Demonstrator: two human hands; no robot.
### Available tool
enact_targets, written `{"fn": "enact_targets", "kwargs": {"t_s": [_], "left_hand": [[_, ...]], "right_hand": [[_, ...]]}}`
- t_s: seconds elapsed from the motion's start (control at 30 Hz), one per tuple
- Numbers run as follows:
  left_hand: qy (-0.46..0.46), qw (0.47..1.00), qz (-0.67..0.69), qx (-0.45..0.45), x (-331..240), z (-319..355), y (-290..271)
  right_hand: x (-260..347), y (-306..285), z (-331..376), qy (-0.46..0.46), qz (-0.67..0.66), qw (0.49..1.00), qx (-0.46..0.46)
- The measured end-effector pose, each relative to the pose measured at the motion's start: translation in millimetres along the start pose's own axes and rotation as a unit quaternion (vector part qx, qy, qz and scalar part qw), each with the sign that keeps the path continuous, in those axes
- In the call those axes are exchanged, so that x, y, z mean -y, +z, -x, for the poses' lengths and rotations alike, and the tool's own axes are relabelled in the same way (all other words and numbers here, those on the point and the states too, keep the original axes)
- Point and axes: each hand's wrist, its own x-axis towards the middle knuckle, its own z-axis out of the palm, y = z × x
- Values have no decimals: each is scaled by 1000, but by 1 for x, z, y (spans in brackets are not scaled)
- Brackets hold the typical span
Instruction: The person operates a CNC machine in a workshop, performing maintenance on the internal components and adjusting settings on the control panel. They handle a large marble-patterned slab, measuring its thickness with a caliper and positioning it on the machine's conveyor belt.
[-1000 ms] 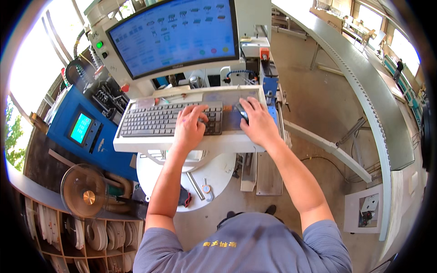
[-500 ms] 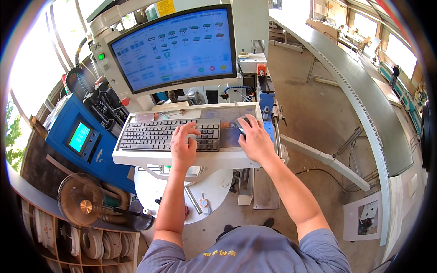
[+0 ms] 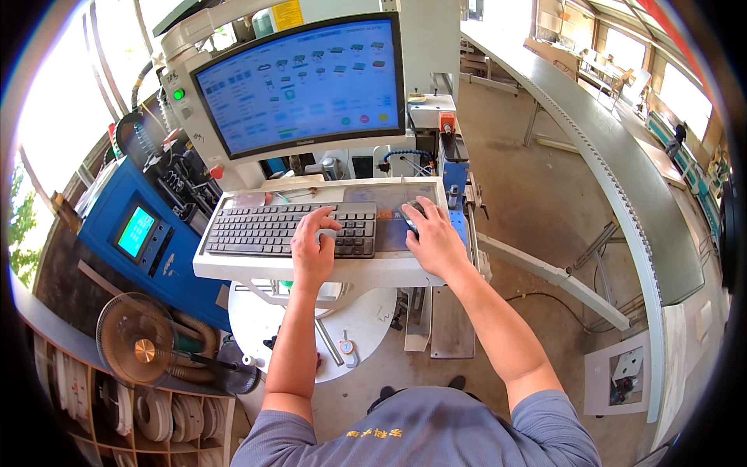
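On the white tray's near right edge, the left hand [image 3: 313, 247] now rests loosely curled on the keyboard [image 3: 289, 229], having slid right, while the right hand [image 3: 433, 240] stays cupped over the mouse [image 3: 412, 212] below the monitor [image 3: 302, 87].

We see bright daylight flooding in, blown out to white glare left of the monitor [image 3: 299, 89] and at the windows far right of it. Straight edges bend around it; black vignette rings everything. Focus stays sharp.
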Motion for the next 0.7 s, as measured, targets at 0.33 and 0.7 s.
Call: {"fn": "enact_targets", "kwargs": {"t_s": [0.33,0.7], "left_hand": [[-15,1000,8,-1,3,1,0],[-9,1000,6,-6,4,1,1]], "right_hand": [[1,-2,0,7,4,1000,7],[-2,0,0,-19,-10,1000,-21]]}}
